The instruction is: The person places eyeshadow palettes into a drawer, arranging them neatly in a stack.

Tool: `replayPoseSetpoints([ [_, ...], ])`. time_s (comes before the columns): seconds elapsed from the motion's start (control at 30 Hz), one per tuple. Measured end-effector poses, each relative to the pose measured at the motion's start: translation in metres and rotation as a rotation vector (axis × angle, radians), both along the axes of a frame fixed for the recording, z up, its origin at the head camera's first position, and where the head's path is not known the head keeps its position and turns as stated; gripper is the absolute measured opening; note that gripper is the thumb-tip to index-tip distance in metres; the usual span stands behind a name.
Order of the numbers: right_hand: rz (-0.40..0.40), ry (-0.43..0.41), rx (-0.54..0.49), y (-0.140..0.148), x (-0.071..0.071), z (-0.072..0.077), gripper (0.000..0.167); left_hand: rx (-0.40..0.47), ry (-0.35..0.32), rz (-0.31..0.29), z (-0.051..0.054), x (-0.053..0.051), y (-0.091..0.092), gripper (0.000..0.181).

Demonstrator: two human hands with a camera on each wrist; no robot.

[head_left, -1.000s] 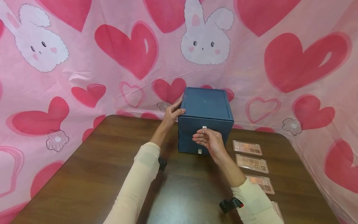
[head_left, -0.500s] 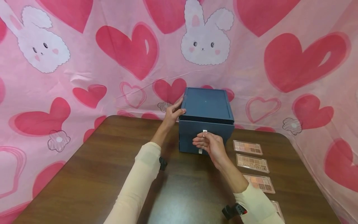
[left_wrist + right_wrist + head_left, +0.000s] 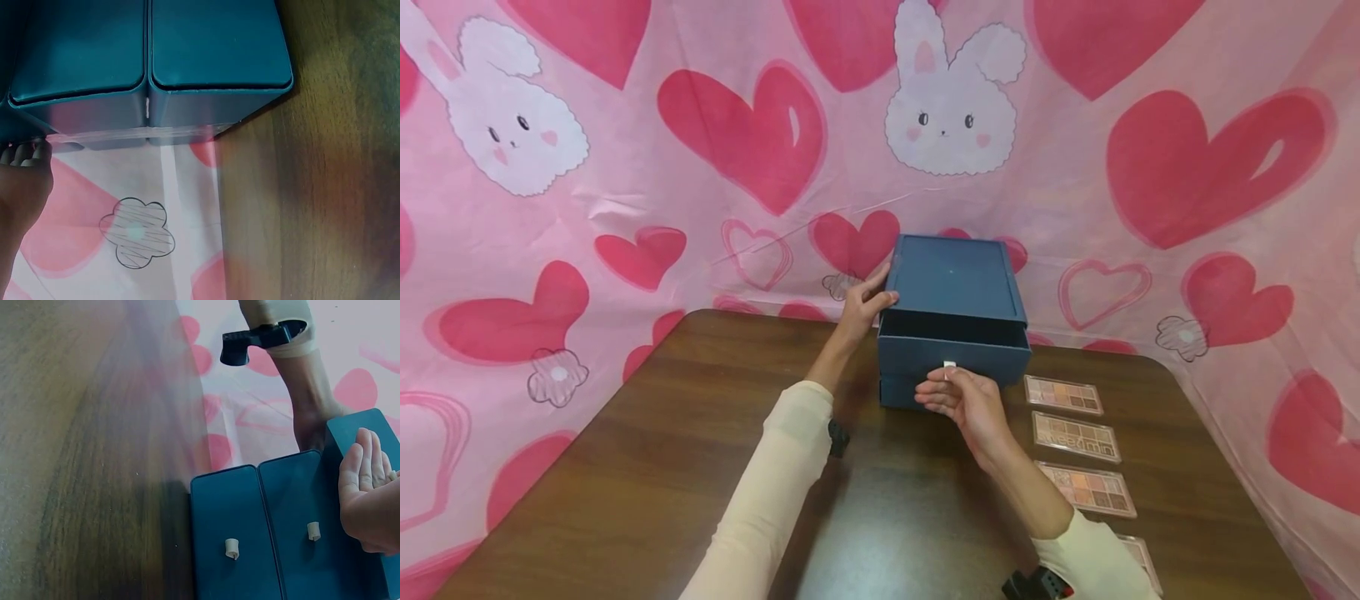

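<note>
One pinched right grip (image 3: pixel 968 406) on tab (image 3: pixel 950 365)

Drawer box (image 3: pixel 955 275) smooth, matt; table (image 3: pixel 625 467) wood-grained, glossy.

Drawer box (image 3: pixel 955 275): dark blue
Pull tabs (image 3: pixel 232 548): off-white
Palettes (image 3: pixel 1064 396): peach, beige and brown squares
Table (image 3: pixel 625 483): dark brown wood grain
Sleeves (image 3: pixel 767 492): pale cream
Backdrop (image 3: pixel 850 185): pink, red hearts, white rabbits, outlined flowers
</note>
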State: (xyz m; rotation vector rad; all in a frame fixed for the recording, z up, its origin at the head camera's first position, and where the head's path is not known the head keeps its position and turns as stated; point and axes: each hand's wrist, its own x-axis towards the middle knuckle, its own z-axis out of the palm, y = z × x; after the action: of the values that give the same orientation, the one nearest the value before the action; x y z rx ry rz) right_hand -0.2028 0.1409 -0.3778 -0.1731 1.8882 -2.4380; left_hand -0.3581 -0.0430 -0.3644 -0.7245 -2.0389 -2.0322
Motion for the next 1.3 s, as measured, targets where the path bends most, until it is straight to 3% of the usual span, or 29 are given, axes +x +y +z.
replayPoseSetpoints([
  [0.23, -0.028, -0.004, -0.017, -0.002, 0.006, 0.0, 0.035, 0.03, -0.007, -0.003, -0.001, -0.001, 0.002, 0.072],
  [0.43, -0.03, -0.018, -0.013, -0.002, 0.014, 0.0, 0.033, 0.007, -0.007, 0.014, 0.0, 0.0, 0.002, 0.069],
  [0.7, 0.019, -0.014, 0.0, 0.0, 0.026, -0.001, 0.033, 0.024, -0.012, 0.01, 0.001, 0.001, 0.003, 0.067],
  [1.0, 0.021, -0.028, 0.005, -0.001, 0.039, -0.002, 0.032, 0.059, -0.007, -0.019, 0.001, 0.001, 0.004, 0.072],
  [1.3, 0.083, 0.027, -0.002, -0.002, 0.054, -0.007, 0.033, 0.048, 0.001, 0.003, -0.001, 0.001, 0.003, 0.071],
])
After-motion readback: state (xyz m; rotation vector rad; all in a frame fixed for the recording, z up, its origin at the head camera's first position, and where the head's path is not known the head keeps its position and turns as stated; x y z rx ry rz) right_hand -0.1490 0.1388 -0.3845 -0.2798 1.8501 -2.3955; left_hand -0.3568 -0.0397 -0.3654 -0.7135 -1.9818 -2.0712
